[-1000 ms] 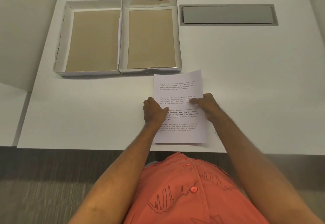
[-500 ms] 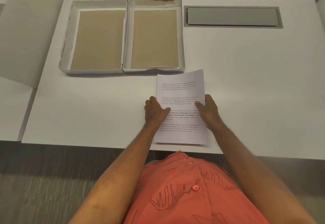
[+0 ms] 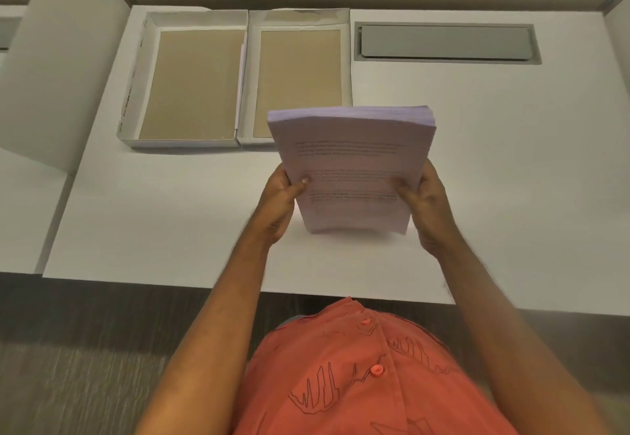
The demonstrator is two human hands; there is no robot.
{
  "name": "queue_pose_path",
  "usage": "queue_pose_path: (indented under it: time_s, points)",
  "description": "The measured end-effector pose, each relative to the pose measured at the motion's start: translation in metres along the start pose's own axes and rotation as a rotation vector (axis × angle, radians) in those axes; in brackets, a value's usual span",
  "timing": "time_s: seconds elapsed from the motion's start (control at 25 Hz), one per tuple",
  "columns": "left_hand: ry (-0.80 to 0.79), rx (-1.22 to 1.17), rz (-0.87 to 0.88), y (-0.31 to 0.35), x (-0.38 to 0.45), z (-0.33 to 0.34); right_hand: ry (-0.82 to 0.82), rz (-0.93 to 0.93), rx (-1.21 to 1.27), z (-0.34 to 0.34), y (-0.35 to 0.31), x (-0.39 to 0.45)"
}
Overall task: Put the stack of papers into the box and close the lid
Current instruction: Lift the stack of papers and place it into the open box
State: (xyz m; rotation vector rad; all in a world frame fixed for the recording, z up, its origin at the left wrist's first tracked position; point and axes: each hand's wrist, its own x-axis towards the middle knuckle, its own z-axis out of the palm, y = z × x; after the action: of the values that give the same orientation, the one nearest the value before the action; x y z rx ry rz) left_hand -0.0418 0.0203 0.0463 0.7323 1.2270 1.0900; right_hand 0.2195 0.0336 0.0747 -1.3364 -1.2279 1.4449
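A thick stack of printed papers (image 3: 351,161) is lifted off the desk and tilted, its far edge raised toward me. My left hand (image 3: 281,195) grips its left side and my right hand (image 3: 424,199) grips its right side, thumbs on the top page. Behind it two open white cardboard trays with brown bottoms lie side by side: one at the left (image 3: 150,79) and one at the right (image 3: 345,59). I cannot tell which is the box and which the lid. The stack hides the right tray's near right corner.
The white desk (image 3: 511,161) has a grey recessed cable cover (image 3: 446,42) at the back right. Partition walls stand behind and at the left. The desk's front edge runs just past my orange shirt.
The stack lay flat on the desk under both hands; now both hands hold it by the sides, raised and tilted above the desk.
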Motion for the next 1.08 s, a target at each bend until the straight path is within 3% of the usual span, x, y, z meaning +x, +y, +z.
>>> queue_pose_path:
  time_s: [0.16, 0.36, 0.68, 1.08]
  points:
    - [-0.070, -0.009, 0.170, 0.019, -0.006, 0.010, 0.101, -0.076, 0.144, 0.000, -0.018, -0.001]
    - [0.022, 0.038, 0.117, -0.009, -0.011, 0.024, 0.278, 0.074, 0.280, 0.012, -0.003, -0.001]
    - [0.026, 0.064, 0.151, -0.008, -0.011, 0.025, 0.247, 0.091, 0.249, 0.009, 0.004, -0.004]
    - [-0.014, 0.207, -0.022, -0.027, -0.002, 0.016, 0.161, 0.111, 0.009, 0.005, 0.029, 0.007]
